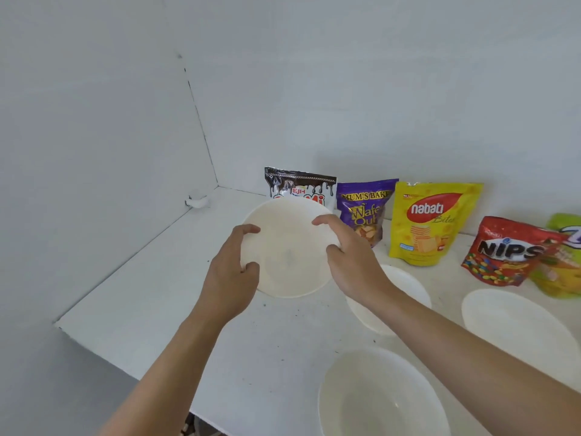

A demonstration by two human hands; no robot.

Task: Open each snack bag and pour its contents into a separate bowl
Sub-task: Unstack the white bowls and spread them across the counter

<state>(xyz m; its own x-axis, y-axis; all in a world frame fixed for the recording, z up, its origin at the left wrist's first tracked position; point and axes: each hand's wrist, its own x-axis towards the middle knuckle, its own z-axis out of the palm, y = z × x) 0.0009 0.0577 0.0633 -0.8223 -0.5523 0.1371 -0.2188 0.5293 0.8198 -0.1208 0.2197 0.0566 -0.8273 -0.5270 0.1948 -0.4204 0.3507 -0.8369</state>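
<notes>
I hold a white bowl (289,247) tilted toward me above the white table (151,294). My left hand (234,272) grips its left rim and my right hand (349,256) grips its right rim. Behind it along the wall stand several snack bags: a black-and-white bag (298,184) partly hidden by the bowl, a purple wafer bag (364,206), a yellow Nabati bag (432,221), a red Nips bag (509,250) and a green-yellow bag (562,262) cut by the right edge.
Three more white bowls sit on the table: one (408,287) under my right forearm, one (515,322) at the right, one (377,401) near the front edge. Walls close the back and the left; the table's left edge drops off.
</notes>
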